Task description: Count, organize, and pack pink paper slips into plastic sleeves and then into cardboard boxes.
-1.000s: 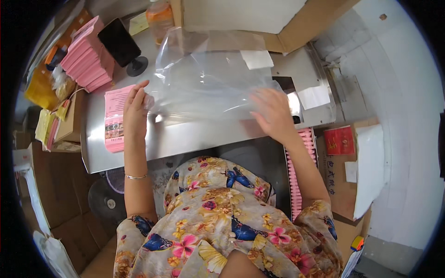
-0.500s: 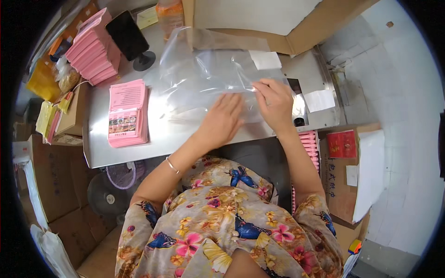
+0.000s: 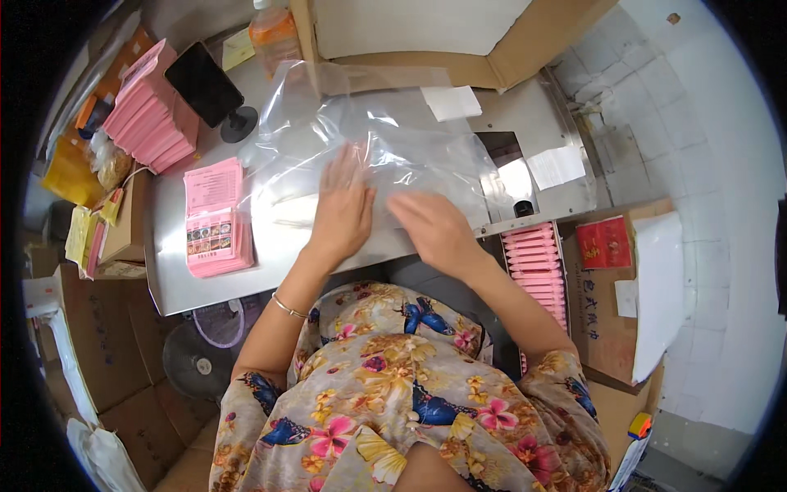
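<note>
A clear, wrinkled plastic bag or sheet (image 3: pixel 303 139) lies on the shiny grey metal worktop (image 3: pixel 168 283), at twelve o'clock from the person. It looks light, limp and slippery, quick to crease; the near edge, toward six o'clock, seems the best hold. The left hand (image 3: pixel 343 217) rests palm down on it, fingers straight, nearly together, pointing to twelve. The right hand (image 3: pixel 438 234) points toward ten, blurred; whether its fingers pinch the film, I cannot tell.

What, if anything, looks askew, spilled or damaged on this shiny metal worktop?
Nothing looks plainly spilled or damaged. Only the clear, thin plastic film by the person's left hand seems untidy: it lies creased, not flat.
</note>
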Available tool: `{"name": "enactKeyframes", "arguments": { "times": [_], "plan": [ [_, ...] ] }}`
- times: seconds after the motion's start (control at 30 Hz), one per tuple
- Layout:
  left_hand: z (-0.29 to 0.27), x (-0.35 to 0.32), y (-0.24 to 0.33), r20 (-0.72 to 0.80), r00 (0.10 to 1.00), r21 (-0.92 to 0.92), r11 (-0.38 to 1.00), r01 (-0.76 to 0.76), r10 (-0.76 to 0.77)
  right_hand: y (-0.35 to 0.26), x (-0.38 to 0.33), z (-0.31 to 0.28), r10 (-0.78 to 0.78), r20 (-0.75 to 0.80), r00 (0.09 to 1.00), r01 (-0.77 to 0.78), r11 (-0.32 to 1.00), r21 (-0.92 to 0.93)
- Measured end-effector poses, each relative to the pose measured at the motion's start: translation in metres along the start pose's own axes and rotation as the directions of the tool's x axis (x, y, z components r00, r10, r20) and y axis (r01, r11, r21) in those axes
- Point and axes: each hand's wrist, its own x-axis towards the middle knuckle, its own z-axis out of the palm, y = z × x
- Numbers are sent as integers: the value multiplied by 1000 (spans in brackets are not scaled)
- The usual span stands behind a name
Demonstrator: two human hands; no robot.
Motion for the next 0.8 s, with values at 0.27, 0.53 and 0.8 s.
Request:
{"name": "enactKeyframes", "arguments": {
  "times": [0.27, 0.53, 0.8],
  "plan": [
    [-50, -29, -111, -354, 887, -79, 954, 289, -298, 93, -1, -45, 441, -307, 843, -482, 873, -70],
    [-65, -32, -127, 123, 974, 480, 870, 110, -191, 112, -36, -2, 541, -2, 841, -541, 841, -27],
    [-48, -63, -25, 39, 989, 277, 952, 127, -143, 41, -36, -7, 438, 157, 885, -369, 866, -339]
  ]
}}
